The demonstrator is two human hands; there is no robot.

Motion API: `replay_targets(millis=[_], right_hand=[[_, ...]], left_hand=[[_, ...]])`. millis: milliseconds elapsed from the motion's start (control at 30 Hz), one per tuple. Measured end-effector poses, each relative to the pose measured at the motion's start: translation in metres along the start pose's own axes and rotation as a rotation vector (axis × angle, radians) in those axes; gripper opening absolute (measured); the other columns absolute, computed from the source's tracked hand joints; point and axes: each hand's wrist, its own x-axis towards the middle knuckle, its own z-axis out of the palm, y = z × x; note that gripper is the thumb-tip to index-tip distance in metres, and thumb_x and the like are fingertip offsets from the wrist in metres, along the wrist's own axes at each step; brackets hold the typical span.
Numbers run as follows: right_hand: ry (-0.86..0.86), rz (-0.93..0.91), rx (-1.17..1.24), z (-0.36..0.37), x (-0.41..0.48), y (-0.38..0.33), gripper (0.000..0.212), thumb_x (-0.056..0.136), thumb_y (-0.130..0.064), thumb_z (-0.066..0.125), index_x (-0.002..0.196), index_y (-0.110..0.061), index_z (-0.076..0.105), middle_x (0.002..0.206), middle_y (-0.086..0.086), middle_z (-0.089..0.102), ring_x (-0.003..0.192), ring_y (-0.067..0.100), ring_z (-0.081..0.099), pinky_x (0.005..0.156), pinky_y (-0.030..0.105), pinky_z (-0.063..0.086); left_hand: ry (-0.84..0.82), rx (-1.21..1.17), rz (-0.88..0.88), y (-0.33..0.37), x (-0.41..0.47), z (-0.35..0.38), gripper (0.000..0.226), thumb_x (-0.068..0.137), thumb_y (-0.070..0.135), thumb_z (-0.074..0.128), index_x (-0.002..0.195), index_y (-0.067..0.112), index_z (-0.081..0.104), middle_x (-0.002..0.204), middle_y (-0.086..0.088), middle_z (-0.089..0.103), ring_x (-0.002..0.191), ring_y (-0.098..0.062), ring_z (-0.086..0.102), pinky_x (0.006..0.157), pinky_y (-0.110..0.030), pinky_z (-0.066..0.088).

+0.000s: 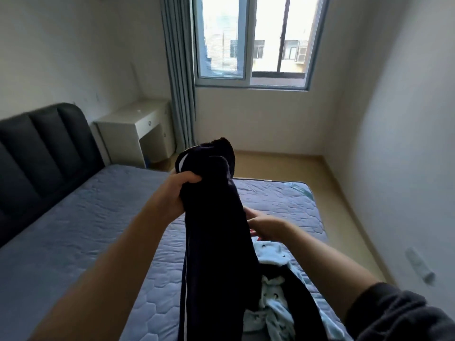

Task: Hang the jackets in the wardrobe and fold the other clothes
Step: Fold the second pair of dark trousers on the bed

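Navy garment (216, 230) up, left hand (182, 190) gripping its twelve o'clock end; right hand (267, 227) at three o'clock, grasp unclear. Probably identifying it; next, spread it.

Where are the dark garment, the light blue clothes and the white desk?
dark garment (216, 230): head view, middle of hanging fabric.
light blue clothes (273, 257): head view, upper patterned part.
white desk (133, 114): head view, its top.

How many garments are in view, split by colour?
1 dark navy garment, gripped by the left hand
1 light blue patterned garment, lying on the bed
1 red item, only a sliver showing by the right hand; kind unclear
Total: 3
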Motion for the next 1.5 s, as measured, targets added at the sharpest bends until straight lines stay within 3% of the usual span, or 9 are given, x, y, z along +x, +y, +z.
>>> replay_targets(millis=[100, 200, 433, 600, 700, 833, 933, 1300, 1500], right_hand=[[-0.002, -0.120, -0.036, 0.000, -0.010, -0.014, 0.076, 0.085, 0.019, 0.045, 0.142, -0.029, 0.028, 0.147, -0.003, 0.033, 0.130, 0.005, 0.038, 0.101, 0.025, 0.042], [-0.014, -0.127, -0.174, -0.003, -0.016, -0.033, 0.083, 0.082, 0.015, 0.056, 0.150, -0.020, 0.022, 0.154, -0.004, 0.023, 0.142, 0.011, 0.020, 0.116, 0.035, 0.026], [0.001, -0.213, -0.379, 0.003, -0.024, -0.061, 0.072, 0.081, 0.012, 0.061, 0.143, -0.013, 0.033, 0.126, -0.006, 0.040, 0.119, 0.004, 0.039, 0.097, 0.018, 0.040], [-0.006, -0.251, -0.653, 0.013, -0.022, -0.079, 0.029, 0.081, 0.015, 0.058, 0.069, -0.010, 0.053, 0.071, -0.001, 0.044, 0.059, -0.006, 0.046, 0.061, 0.009, 0.036], [0.102, -0.196, -0.634, -0.005, -0.025, -0.075, 0.019, 0.079, 0.001, 0.067, 0.072, -0.012, 0.055, 0.071, 0.002, 0.051, 0.070, 0.008, 0.050, 0.067, 0.027, 0.044], [0.420, -0.322, -0.511, -0.047, -0.042, -0.095, 0.029, 0.076, 0.002, 0.066, 0.062, -0.022, 0.058, 0.059, -0.013, 0.052, 0.052, -0.004, 0.045, 0.054, 0.016, 0.039], [0.467, -0.372, -0.557, -0.065, -0.050, -0.118, 0.017, 0.076, -0.004, 0.066, 0.066, -0.016, 0.060, 0.057, -0.012, 0.049, 0.051, -0.002, 0.043, 0.055, 0.018, 0.039], [0.477, -0.290, -1.004, -0.114, -0.124, -0.205, 0.017, 0.077, -0.033, 0.077, 0.072, -0.027, 0.061, 0.067, -0.011, 0.060, 0.063, 0.004, 0.056, 0.065, 0.026, 0.048], [0.303, -0.156, -1.090, -0.136, -0.169, -0.232, 0.015, 0.084, -0.021, 0.071, 0.078, -0.033, 0.065, 0.068, -0.019, 0.065, 0.068, 0.003, 0.062, 0.067, 0.023, 0.053]], left_hand=[[0.010, 0.026, 0.055, 0.015, -0.001, 0.017, 0.032, 0.077, -0.002, 0.049, 0.103, 0.009, 0.065, 0.086, -0.008, 0.074, 0.079, -0.022, 0.072, 0.063, -0.031, 0.057], [0.019, 0.048, 0.067, 0.025, -0.004, 0.031, 0.025, 0.084, 0.002, 0.051, 0.102, 0.010, 0.065, 0.087, -0.008, 0.074, 0.080, -0.021, 0.072, 0.064, -0.030, 0.057], [-0.138, 0.181, 0.112, 0.041, -0.012, 0.050, 0.022, 0.077, 0.013, 0.061, 0.093, 0.022, 0.073, 0.090, -0.003, 0.072, 0.083, -0.016, 0.069, 0.070, -0.027, 0.057], [-0.194, 0.296, 0.110, 0.058, -0.011, 0.055, 0.019, 0.075, 0.011, 0.057, 0.094, 0.015, 0.059, 0.080, -0.001, 0.062, 0.072, -0.010, 0.061, 0.061, -0.018, 0.052], [-0.163, 0.579, 0.079, 0.074, -0.012, 0.047, 0.018, 0.075, 0.011, 0.063, 0.090, 0.015, 0.055, 0.076, -0.002, 0.057, 0.065, -0.010, 0.058, 0.057, -0.019, 0.050], [-0.237, 1.259, -0.181, 0.083, -0.011, 0.031, 0.037, 0.079, 0.010, 0.074, 0.107, 0.023, 0.055, 0.096, -0.006, 0.068, 0.072, -0.014, 0.064, 0.068, -0.028, 0.054], [-0.122, 1.426, 0.012, 0.081, -0.006, 0.032, 0.026, 0.078, 0.008, 0.065, 0.088, 0.031, 0.057, 0.084, 0.001, 0.066, 0.073, -0.015, 0.062, 0.065, -0.023, 0.049], [-0.039, 1.339, 0.606, 0.123, 0.017, 0.050, 0.011, 0.084, 0.025, 0.071, 0.089, 0.030, 0.062, 0.078, 0.016, 0.064, 0.077, -0.001, 0.060, 0.070, -0.013, 0.046], [-0.044, 1.373, 0.611, 0.168, 0.030, 0.057, 0.009, 0.092, 0.015, 0.060, 0.095, 0.021, 0.066, 0.084, 0.009, 0.064, 0.081, -0.001, 0.058, 0.075, -0.015, 0.043]])
